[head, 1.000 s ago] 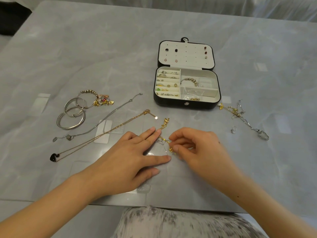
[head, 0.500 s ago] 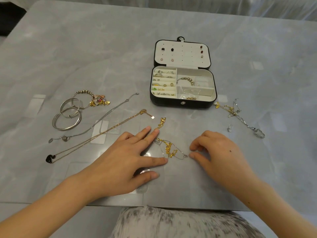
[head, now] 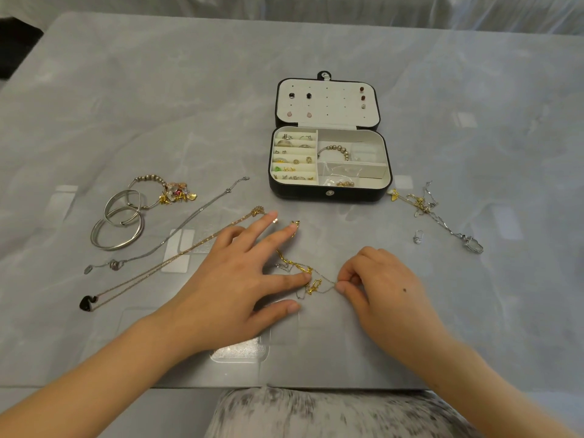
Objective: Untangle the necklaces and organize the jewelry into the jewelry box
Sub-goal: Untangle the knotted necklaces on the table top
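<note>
A tangle of gold and thin silver chain (head: 303, 273) lies on the grey table between my hands. My left hand (head: 234, 273) rests flat with fingers spread, its index fingertip pressing the gold part of the tangle. My right hand (head: 379, 286) pinches the thin silver chain at its right end between thumb and forefinger. The black jewelry box (head: 328, 194) stands open behind them, with rings, earrings and a beaded bracelet in its cream compartments and studs on the lid. A second tangle of chains (head: 426, 207) lies right of the box.
Left of my hands lie a gold necklace with a black pendant (head: 85, 303), a silver necklace (head: 177, 230), two silver bangles (head: 118, 222) and a beaded charm bracelet (head: 167, 192). A small silver clasp (head: 418, 237) lies at the right. The table's near edge (head: 284, 387) runs just above my lap.
My right hand moved right from the tangle, drawing the thin silver chain out sideways. My left hand stayed flat, holding the gold part down.
</note>
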Motion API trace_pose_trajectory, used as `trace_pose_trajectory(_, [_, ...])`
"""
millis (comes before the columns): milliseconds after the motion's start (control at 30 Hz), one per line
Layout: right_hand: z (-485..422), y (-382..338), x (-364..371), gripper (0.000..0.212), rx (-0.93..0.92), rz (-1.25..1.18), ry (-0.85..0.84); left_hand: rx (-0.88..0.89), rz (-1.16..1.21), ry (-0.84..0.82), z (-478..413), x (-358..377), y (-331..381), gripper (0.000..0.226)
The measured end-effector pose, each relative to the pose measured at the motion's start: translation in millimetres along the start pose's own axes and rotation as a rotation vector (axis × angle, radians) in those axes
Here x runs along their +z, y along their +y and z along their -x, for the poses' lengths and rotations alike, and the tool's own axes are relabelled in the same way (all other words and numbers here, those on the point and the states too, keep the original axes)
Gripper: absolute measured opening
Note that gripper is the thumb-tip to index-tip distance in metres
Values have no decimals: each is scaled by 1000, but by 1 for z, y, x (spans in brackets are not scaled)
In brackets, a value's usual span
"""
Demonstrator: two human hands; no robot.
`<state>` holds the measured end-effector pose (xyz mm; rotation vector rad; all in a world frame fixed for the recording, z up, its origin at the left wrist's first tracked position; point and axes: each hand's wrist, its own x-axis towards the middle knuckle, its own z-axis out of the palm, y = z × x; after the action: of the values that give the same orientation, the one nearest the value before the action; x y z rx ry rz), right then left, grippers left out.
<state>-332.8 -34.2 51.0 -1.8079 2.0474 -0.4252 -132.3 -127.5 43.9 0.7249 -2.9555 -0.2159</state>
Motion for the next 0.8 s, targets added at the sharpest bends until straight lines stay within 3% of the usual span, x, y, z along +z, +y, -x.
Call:
trace_pose_trajectory(100, [4,-4,-4,13,-39,-39,99,4,0,3,-3,1,0,38])
trace_pose_trajectory(200, [7,-8,-10,21,-88,-71,122,20,-21,7,-9,1,3,40])
trace_pose_trajectory(433, [13,-12,-13,16,-190,-132,153,42,-87,-20,-9,2,6,45])
trace_pose_trajectory(633, [15,-1,-11,23,-244,10,-79,104,130,-6,5,0,-2,33])
trace_pose_trajectory(800, [-8,-7,-10,35,-111,-48,65,70,269,129,14,-4,-7,24])
